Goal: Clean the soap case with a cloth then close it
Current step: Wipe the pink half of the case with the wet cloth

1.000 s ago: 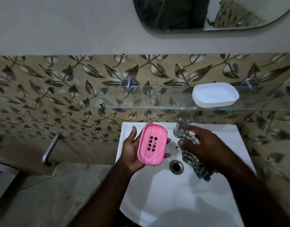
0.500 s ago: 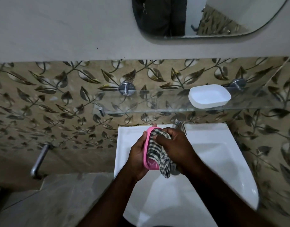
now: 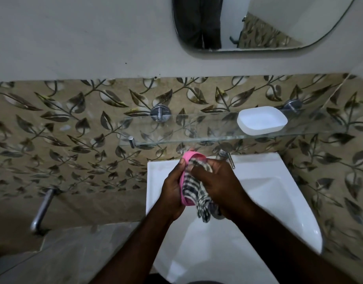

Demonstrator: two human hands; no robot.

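Head view: the left hand (image 3: 172,193) curls its fingers round the pink oval plastic soap case half (image 3: 188,156), holding it on edge above the white ceramic basin (image 3: 268,191). The right hand (image 3: 219,185) grips a black-and-white checked cloth (image 3: 197,191) and presses it into the pink half's hollow, with the cloth's tail hanging below. Behind them stands a chrome tap (image 3: 227,157). Higher up, a white oval plastic soap case half (image 3: 262,119) rests on the clear glass shelf (image 3: 186,128) against leaf-patterned tiles (image 3: 74,130).
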